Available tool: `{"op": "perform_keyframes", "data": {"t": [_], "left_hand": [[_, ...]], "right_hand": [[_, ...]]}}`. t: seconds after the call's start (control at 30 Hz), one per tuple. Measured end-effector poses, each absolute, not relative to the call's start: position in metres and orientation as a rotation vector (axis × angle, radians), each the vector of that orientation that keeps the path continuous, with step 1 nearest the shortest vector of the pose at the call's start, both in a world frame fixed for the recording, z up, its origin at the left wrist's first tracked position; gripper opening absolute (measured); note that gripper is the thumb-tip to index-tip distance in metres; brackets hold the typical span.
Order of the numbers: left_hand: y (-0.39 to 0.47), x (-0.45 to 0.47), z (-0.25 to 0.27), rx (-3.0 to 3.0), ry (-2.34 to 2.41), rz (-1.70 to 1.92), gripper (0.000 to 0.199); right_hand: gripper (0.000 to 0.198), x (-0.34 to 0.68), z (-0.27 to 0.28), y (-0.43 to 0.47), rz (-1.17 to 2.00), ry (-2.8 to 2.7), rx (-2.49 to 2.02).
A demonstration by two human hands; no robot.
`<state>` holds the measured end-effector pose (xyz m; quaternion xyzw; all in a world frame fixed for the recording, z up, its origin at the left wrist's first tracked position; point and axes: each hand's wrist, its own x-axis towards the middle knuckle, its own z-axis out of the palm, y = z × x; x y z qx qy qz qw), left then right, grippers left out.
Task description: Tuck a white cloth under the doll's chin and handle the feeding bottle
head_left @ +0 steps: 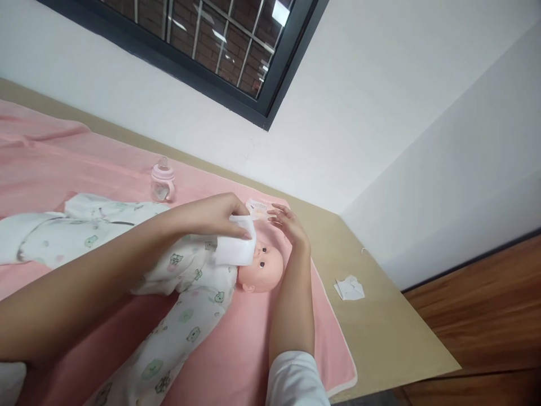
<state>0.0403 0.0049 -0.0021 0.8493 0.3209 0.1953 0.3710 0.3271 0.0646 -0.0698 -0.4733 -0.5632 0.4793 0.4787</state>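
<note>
My left hand pinches a folded white tissue between thumb and fingers. The tissue hangs over the chin and lower face of a baby doll, which lies on its back in a white patterned suit. Whether the tissue touches the face I cannot tell. Just beyond the doll's head, my right hand is open, its fingers apart and slightly curled. By those fingertips lies a small printed packet, partly hidden by my hands.
A pink blanket lies under the doll on a tan table. A pink-topped baby bottle stands beyond the doll's body. On the right, a crumpled white tissue rests on the tabletop. A wall with a dark-framed window borders the far side.
</note>
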Motion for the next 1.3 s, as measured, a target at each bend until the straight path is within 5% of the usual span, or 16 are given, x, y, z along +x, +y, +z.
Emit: {"op": "perform_keyframes", "data": {"t": [0.27, 1.3], "left_hand": [[0.003, 0.054, -0.012, 2.18, 0.665, 0.33, 0.029], [0.0, 0.069, -0.028, 2.393, 0.971, 0.193, 0.014]], "right_hand": [[0.05, 0.332, -0.148, 0.08, 1.398, -1.14, -1.047], [0.034, 0.323, -0.137, 0.067, 1.311, -1.223, -1.126]]}}
